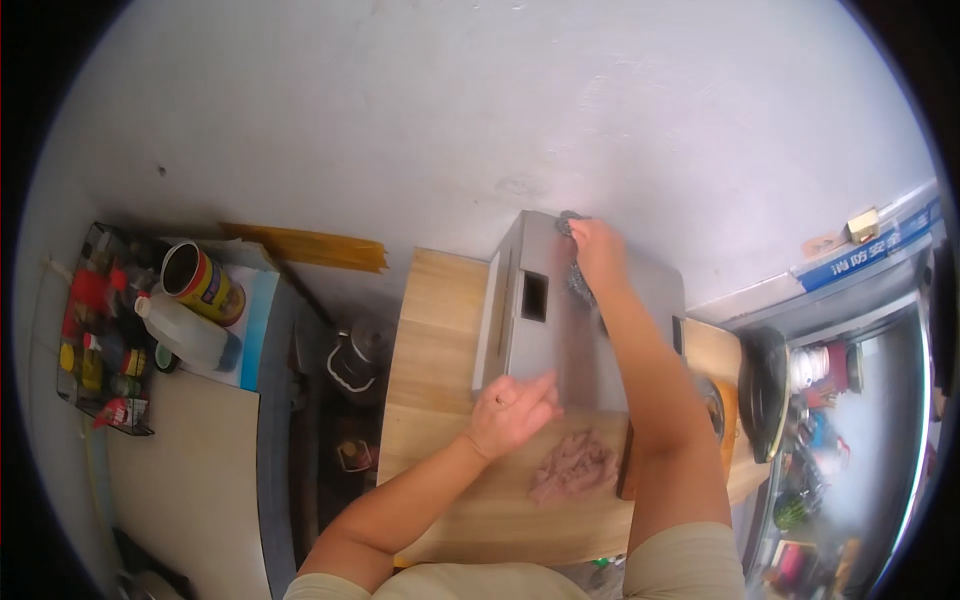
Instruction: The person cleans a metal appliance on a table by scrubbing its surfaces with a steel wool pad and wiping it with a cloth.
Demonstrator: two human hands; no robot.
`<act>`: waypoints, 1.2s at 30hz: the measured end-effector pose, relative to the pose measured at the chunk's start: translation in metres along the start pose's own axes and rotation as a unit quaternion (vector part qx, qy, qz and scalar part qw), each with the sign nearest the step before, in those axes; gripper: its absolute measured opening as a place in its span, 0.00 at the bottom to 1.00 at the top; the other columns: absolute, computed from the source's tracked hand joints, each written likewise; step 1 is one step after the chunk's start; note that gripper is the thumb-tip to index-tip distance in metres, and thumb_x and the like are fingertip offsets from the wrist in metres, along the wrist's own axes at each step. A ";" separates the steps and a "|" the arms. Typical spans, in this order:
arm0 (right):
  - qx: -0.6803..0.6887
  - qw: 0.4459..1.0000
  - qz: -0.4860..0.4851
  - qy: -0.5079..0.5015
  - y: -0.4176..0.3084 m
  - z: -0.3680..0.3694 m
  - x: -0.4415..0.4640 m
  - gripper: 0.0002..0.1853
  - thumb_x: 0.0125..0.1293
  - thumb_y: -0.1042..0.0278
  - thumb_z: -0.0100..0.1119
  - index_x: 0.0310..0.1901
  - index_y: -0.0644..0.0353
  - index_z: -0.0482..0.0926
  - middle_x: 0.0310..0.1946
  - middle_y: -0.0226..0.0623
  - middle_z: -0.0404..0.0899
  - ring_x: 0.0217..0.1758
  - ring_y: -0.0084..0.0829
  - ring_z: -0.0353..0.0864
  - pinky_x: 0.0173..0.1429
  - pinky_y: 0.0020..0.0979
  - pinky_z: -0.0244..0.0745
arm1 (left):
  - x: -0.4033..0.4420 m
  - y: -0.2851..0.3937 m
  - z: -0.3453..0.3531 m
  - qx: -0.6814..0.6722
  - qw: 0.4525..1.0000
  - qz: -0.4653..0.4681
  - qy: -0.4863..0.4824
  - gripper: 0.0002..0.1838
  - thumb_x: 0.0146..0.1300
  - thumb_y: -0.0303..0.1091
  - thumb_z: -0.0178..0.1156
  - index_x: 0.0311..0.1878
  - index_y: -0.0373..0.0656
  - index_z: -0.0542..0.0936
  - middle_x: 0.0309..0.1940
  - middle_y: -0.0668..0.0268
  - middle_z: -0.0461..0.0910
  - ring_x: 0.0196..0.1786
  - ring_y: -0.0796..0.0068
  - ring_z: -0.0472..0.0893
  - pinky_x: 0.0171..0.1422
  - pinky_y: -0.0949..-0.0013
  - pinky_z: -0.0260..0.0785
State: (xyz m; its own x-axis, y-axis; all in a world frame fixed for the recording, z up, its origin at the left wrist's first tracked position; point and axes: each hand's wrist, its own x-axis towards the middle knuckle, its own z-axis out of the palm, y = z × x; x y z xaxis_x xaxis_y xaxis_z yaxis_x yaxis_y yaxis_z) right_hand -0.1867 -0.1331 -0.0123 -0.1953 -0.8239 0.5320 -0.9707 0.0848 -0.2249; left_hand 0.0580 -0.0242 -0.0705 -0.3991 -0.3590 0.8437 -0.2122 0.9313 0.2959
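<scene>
A silver-grey metal box stands on a light wooden table against the wall. My right hand reaches to the far part of its top, with fingers closed on a dark cord-like or mesh thing that I cannot make out fully. Near the box's front left edge is my left hand, its fingers partly spread and nothing visible in it. A crumpled pink cloth lies on the table in front of the box, to the right of my left hand.
At the left, a cabinet holds a plastic jug, a yellow-red tin and a rack of bottles. A kettle sits in the gap beside the table. On the right are a black pan and a wooden board.
</scene>
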 end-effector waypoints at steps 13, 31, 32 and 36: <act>-0.052 0.993 0.030 -0.100 0.014 -0.030 -0.014 0.11 0.58 0.70 0.57 0.41 0.57 0.84 0.43 0.46 0.81 0.48 0.47 0.80 0.53 0.44 0.73 | 0.025 0.021 -0.003 0.066 0.988 -0.030 -0.139 0.30 0.46 0.45 0.70 0.50 0.38 0.75 0.57 0.57 0.75 0.53 0.59 0.75 0.57 0.59 0.67; -0.050 0.998 0.042 0.009 -0.018 -0.127 -0.202 0.16 0.64 0.71 0.50 0.53 0.60 0.78 0.50 0.46 0.79 0.60 0.43 0.74 0.65 0.39 0.67 | 0.087 0.049 0.025 0.207 0.857 -0.019 -0.471 0.60 0.54 0.75 0.48 0.69 0.23 0.52 0.71 0.39 0.49 0.76 0.48 0.46 0.78 0.54 0.37; -0.042 0.998 0.036 0.020 -0.013 -0.133 -0.209 0.16 0.64 0.72 0.50 0.53 0.60 0.78 0.50 0.46 0.80 0.60 0.43 0.74 0.65 0.38 0.67 | 0.086 0.050 0.026 0.209 0.858 -0.015 -0.468 0.60 0.54 0.75 0.48 0.69 0.23 0.52 0.71 0.39 0.49 0.76 0.48 0.46 0.78 0.54 0.37; -0.085 0.983 0.114 0.113 0.026 -0.136 -0.215 0.14 0.63 0.74 0.52 0.50 0.60 0.79 0.49 0.45 0.80 0.60 0.43 0.74 0.64 0.39 0.67 | 0.084 0.048 0.027 0.209 0.873 0.009 -0.440 0.58 0.55 0.73 0.50 0.68 0.23 0.54 0.70 0.39 0.52 0.75 0.48 0.50 0.78 0.55 0.40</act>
State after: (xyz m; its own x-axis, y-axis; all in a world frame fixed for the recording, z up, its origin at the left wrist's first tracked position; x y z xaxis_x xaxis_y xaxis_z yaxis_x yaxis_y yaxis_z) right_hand -0.1888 0.1221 -0.0214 -0.4179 -0.6285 0.6560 -0.9037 0.3616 -0.2293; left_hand -0.0102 -0.0115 0.0023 -0.8978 -0.4234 0.1214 -0.4323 0.8998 -0.0592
